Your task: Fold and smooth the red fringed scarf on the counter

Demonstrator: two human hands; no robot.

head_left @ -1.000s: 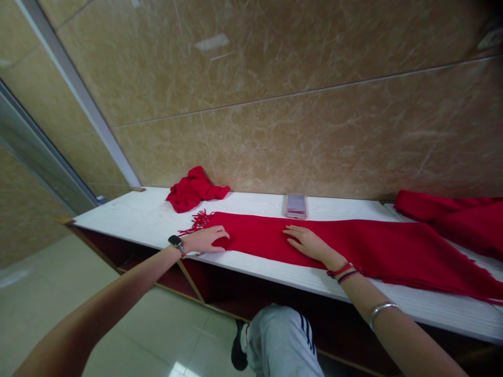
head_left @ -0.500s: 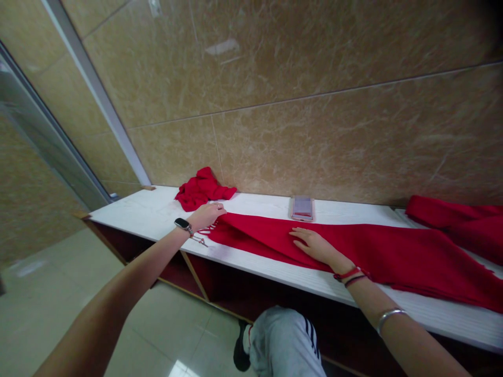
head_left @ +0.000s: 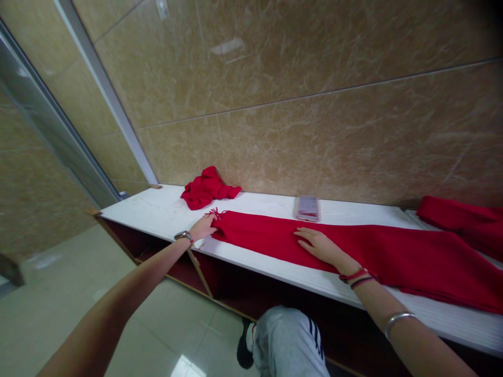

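Note:
A long red scarf (head_left: 267, 233) lies lengthwise along a white shelf top, folded into a band. At its left end, by the fringe, my left hand (head_left: 202, 227) has its fingers closed on the scarf's near corner; some fringe strands show beyond the fingertips. My right hand (head_left: 318, 246) rests flat on the scarf's middle, palm down with fingers stretched out. Behind that hand a phone (head_left: 307, 208) lies on the shelf top, apart from the scarf.
A crumpled red cloth (head_left: 210, 187) sits by the wall at the back left. More folded red fabric (head_left: 456, 214) lies at the far right. The white shelf top (head_left: 149, 209) has open compartments below its front edge. My knee (head_left: 288, 335) is close to the front.
My left hand has moved from the scarf's far corner toward the shelf's front edge. The scarf's left end now lies flatter, without the diagonal fold. My right hand stays on the scarf.

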